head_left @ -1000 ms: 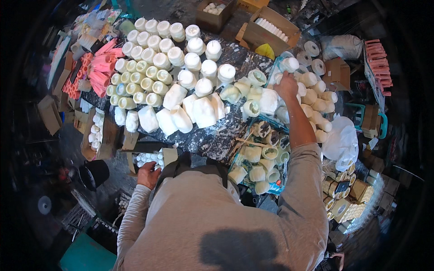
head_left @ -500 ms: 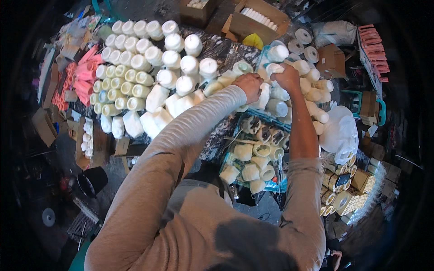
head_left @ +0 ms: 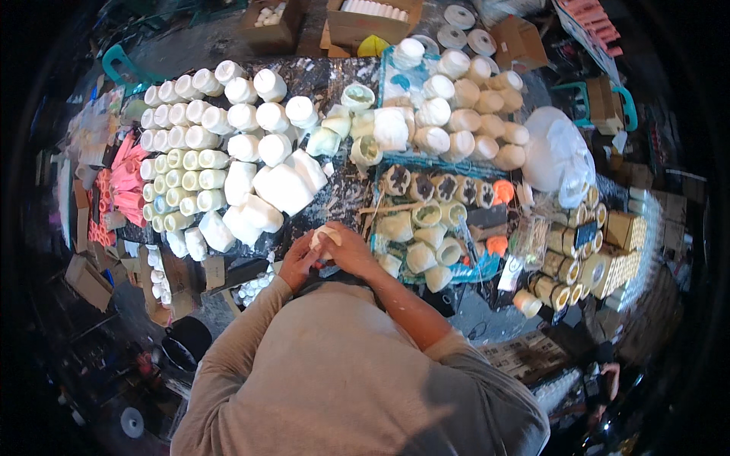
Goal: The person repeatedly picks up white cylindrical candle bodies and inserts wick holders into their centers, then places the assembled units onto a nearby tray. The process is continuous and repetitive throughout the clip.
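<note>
Close in front of my body, at the near edge of the dark table, both hands are together around a pale white piece, apparently a candle. Fingers cover most of it. My left hand grips it from the left, and my right hand wraps it from the right. Just beyond them lie several large white wax blocks. Farther off are pale green hollow candles and a wide white candle.
Rows of white candles and smaller greenish ones fill the left. At right, white and cream candles stand on a blue tray; hollow pieces sit on a nearer one. A plastic bag lies at the right edge.
Both hands have drawn back from the candles at the far right to close before my body, now meeting around the pale piece. The view has shifted, uncovering more of the table.
</note>
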`<state>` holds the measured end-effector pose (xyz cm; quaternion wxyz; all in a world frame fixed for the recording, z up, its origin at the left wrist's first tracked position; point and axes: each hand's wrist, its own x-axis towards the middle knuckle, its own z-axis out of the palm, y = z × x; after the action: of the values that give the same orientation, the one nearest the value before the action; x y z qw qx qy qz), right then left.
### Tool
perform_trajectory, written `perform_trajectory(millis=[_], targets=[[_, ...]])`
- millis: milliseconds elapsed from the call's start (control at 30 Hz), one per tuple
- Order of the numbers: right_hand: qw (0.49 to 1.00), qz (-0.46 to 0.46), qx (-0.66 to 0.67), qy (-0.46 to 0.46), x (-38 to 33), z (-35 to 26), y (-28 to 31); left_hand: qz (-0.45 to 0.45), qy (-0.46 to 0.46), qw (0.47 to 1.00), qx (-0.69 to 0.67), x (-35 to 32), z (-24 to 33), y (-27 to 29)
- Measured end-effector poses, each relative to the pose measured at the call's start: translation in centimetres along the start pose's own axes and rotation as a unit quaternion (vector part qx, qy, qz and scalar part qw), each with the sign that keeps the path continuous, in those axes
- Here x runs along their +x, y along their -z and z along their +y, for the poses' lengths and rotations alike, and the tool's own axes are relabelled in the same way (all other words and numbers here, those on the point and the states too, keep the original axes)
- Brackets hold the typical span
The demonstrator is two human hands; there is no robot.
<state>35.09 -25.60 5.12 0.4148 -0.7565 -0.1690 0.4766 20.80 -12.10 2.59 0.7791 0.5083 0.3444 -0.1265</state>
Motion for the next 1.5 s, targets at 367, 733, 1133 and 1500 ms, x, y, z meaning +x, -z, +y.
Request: perform_trajectory(millis=[367, 733, 1133, 1500], targets=[[0.944, 0.212, 0.235, -0.089, 1.3, 4.1, -7.9, 0.122, -0.063, 0.982, 0.133, 2.9, -4.0, 2.2], [0.855, 0.260, 0.446, -0.049, 0.6, 6.3, -10.0, 0.140, -0.089, 0.959, 0.229, 2.8, -6.7, 3.2], [0.907, 0.416, -0.033, -0.052, 0.4, 5.1, -9.4, 0.240, -0.155, 0.928, 0.239, 4.3, -4.6, 1.8], [0.922, 0.376, -0.072, 0.052, 1.3, 5.8, -9.4, 0.273, -0.185, 0.876, 0.353, 5.3, -2.6, 1.6]])
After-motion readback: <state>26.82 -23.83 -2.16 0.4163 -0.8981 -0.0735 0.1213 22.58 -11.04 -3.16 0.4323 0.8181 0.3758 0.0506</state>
